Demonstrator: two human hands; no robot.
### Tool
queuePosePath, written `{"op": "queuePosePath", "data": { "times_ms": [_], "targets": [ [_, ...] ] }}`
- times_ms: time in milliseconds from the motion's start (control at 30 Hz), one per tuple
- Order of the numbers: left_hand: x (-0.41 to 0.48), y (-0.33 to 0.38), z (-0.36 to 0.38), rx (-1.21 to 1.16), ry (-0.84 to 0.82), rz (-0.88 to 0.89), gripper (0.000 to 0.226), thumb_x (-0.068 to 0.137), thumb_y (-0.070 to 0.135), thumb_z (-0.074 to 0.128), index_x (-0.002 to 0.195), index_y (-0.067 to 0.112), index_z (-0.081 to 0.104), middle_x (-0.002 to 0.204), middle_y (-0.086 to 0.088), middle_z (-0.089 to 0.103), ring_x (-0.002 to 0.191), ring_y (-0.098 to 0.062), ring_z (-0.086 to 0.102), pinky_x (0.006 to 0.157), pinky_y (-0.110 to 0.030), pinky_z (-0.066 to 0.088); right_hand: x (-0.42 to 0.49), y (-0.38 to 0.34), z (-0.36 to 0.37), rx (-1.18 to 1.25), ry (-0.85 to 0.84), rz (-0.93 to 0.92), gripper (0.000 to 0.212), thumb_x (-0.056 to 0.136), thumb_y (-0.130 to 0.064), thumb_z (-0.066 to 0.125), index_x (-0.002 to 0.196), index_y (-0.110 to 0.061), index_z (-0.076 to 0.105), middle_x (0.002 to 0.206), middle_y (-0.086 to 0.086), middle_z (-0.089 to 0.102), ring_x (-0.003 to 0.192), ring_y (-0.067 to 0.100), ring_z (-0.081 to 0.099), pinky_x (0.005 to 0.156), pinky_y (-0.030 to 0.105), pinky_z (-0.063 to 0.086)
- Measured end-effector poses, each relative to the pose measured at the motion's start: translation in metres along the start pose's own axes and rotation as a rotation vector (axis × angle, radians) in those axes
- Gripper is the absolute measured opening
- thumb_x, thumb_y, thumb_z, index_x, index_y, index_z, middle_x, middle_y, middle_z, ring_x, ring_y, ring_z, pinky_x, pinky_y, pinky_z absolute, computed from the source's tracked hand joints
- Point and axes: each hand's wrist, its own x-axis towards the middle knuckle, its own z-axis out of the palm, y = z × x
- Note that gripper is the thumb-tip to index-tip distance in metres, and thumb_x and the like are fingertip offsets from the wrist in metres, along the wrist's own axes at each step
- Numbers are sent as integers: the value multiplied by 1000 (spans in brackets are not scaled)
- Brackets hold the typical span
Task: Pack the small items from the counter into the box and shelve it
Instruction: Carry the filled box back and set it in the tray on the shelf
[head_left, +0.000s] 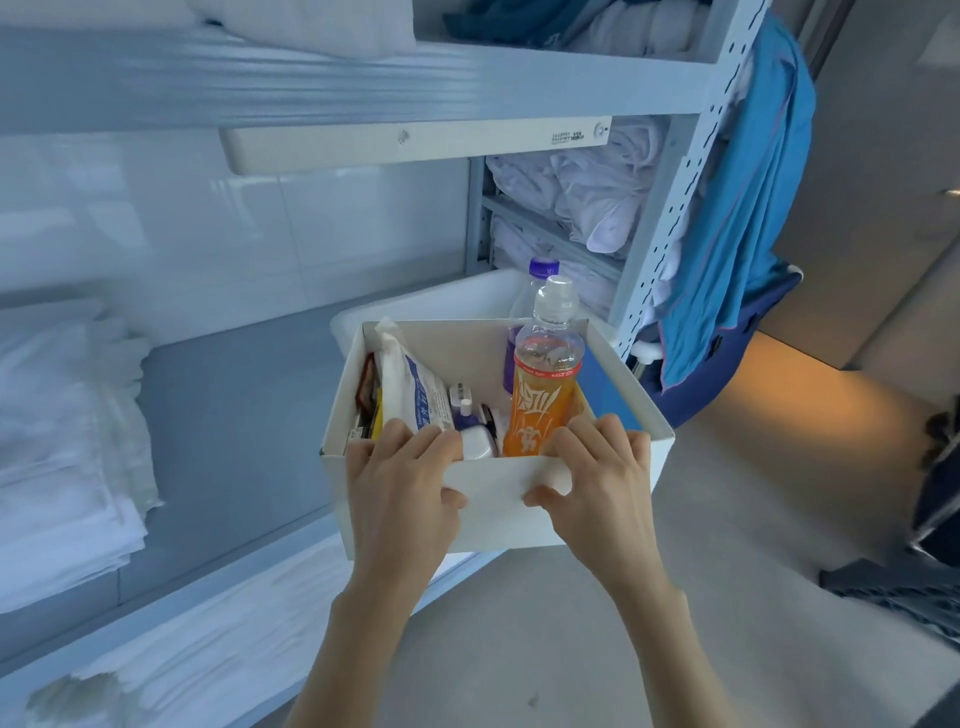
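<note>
A white cardboard box (498, 501) sits at the front edge of a grey-blue shelf (244, 395). My left hand (400, 488) and my right hand (602, 483) both grip its near wall, fingers hooked over the rim and thumbs on the outside. Inside stand an orange drink bottle (543, 395) and a purple-capped bottle (535, 291) behind it. A white packet with blue print (415, 384), a small white container (478, 441) and a few flat sachets (366, 395) fill the left part.
A white tub (431, 301) sits on the shelf just behind the box. Folded white linen (67, 447) lies at the shelf's left. A perforated upright post (675, 208) with a hanging blue cloth (743, 208) stands to the right. More linen fills shelves above and below.
</note>
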Motion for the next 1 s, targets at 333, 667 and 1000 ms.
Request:
{"op": "queuePosePath", "data": {
  "times_ms": [333, 667, 1000],
  "targets": [
    [59, -4, 63, 81, 6, -22, 52, 32, 12, 95, 71, 11, 61, 76, -3, 69, 73, -27, 62, 62, -39, 48, 47, 63, 63, 73, -8, -35, 53, 35, -22, 92, 70, -17, 52, 71, -5, 54, 74, 14, 35, 66, 28, 23],
    [140, 13, 141, 179, 77, -173, 49, 34, 13, 92, 66, 16, 54, 69, 6, 64, 70, -22, 54, 66, -24, 12, 133, 157, 121, 169, -53, -178, 53, 36, -23, 91, 67, -15, 50, 69, -5, 51, 74, 15, 35, 66, 30, 21],
    [191, 1, 200, 232, 120, -326, 41, 43, 8, 86, 71, 15, 58, 69, 3, 63, 71, -23, 50, 67, -28, 20, 196, 201, 188, 266, -134, -300, 49, 41, -21, 87, 71, -13, 50, 73, -4, 53, 73, 19, 43, 65, 30, 20]
  ]
}}
